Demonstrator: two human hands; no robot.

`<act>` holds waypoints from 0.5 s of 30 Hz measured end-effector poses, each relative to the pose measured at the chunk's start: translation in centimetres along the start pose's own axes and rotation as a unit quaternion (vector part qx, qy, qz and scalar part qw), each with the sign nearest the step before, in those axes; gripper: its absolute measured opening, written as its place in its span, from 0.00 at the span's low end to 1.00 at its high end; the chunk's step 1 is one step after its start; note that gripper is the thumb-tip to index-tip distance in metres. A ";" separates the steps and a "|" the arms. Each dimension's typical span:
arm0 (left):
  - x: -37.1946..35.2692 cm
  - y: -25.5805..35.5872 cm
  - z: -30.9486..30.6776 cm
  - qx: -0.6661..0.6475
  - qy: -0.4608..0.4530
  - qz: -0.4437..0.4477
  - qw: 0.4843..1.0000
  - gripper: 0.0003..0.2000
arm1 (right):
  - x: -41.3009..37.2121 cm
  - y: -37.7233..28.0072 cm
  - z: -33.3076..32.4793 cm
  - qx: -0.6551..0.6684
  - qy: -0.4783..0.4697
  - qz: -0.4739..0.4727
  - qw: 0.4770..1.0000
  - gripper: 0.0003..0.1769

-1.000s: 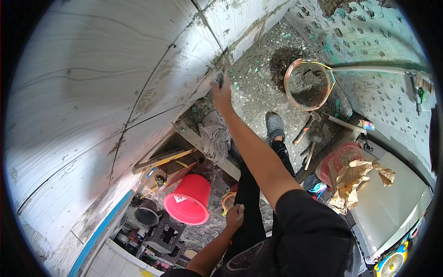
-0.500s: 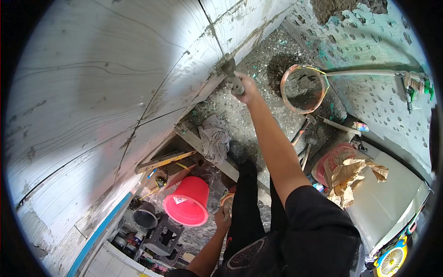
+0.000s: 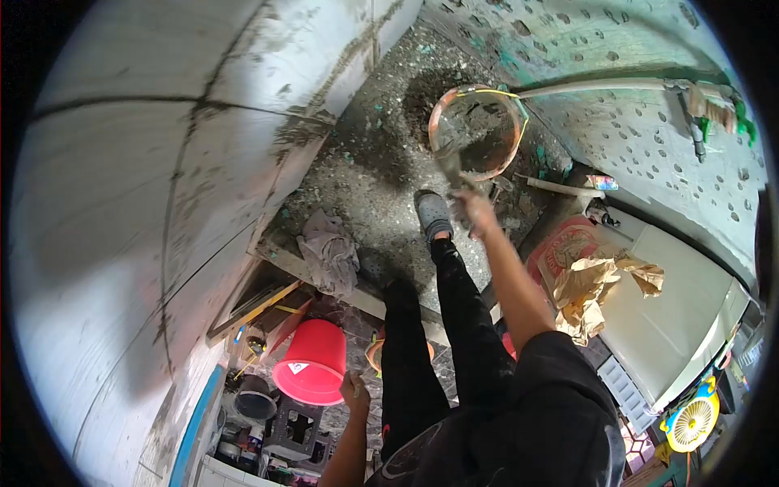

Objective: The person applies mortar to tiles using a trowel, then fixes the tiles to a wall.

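Observation:
My right hand (image 3: 477,215), blurred by motion, is closed around the handle of a putty knife (image 3: 449,162). The grey, mortar-smeared blade overlaps the near-left rim of a round bucket (image 3: 434,114) with grey mortar inside. Below on the left, my left hand (image 3: 355,391) hangs with curled fingers beside a pink-red bucket (image 3: 312,357); whatever it may hold is hidden. Large pale wall tiles (image 3: 105,211) with dark joints and mortar smears fill the left side.
A crumpled grey cloth (image 3: 329,252) lies at the ledge of the rough floor (image 3: 373,170). My shoe (image 3: 434,215) stands close to the bucket. On the right are torn brown paper (image 3: 584,292), a white appliance (image 3: 690,300) and a yellow-blue fan (image 3: 694,422). A pipe (image 3: 600,84) runs along the pitted wall.
My right hand has brought the putty knife from the tile joint down to the mortar bucket. My left hand has shifted left towards the pink-red bucket. One foot has stepped onto the rough floor.

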State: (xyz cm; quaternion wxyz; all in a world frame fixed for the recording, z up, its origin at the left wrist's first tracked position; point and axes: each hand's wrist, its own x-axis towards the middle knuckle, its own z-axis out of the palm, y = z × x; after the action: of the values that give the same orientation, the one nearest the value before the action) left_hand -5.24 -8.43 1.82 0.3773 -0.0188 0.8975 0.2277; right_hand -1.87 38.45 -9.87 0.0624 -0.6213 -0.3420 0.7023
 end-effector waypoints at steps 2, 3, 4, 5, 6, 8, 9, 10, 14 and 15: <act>0.2 -0.4 0.6 -0.007 -0.005 -0.015 1.000 0.17 | 5.8 0.4 -5.3 -0.254 0.050 -0.023 0.966 0.18; 0.4 -0.2 1.3 -0.005 -0.013 -0.029 0.999 0.18 | 8.4 -0.3 -7.1 -0.377 0.057 -0.041 0.924 0.15; 0.4 0.2 1.7 -0.002 -0.021 -0.045 0.999 0.18 | 13.4 1.0 -10.2 -0.580 0.008 -0.213 0.786 0.13; 0.3 0.3 2.1 0.002 -0.029 -0.062 0.998 0.19 | 17.9 2.9 -12.8 -0.728 -0.049 -0.365 0.578 0.11; 0.5 -1.0 2.8 -0.032 -0.039 -0.069 0.996 0.20 | 19.5 1.4 -12.2 -0.772 -0.066 -0.304 0.554 0.12; 0.9 0.3 4.3 -0.004 -0.041 -0.088 0.995 0.20 | 24.1 0.3 -9.7 -0.784 -0.055 -0.190 0.589 0.14; 1.2 1.1 4.8 0.011 -0.041 -0.098 0.994 0.20 | 27.2 0.7 -8.9 -0.750 -0.025 -0.137 0.646 0.14; 1.5 1.8 5.6 -0.030 -0.037 -0.123 0.991 0.20 | 30.4 2.0 -8.6 -0.731 0.005 -0.166 0.662 0.13; 1.9 2.7 7.6 -0.013 -0.046 -0.125 0.991 0.21 | 32.7 3.3 -4.2 -0.687 0.067 -0.117 0.714 0.13; 1.9 2.8 7.9 -0.007 -0.045 -0.129 0.991 0.21 | 31.5 3.2 -3.3 -0.697 0.066 -0.117 0.705 0.13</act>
State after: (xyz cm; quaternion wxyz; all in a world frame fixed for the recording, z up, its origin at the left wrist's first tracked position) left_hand -1.85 -2.33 -3.18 0.4435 -0.1270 0.8680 0.1839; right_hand -4.70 53.53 -37.78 -0.2841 -0.4879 -0.7988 0.2079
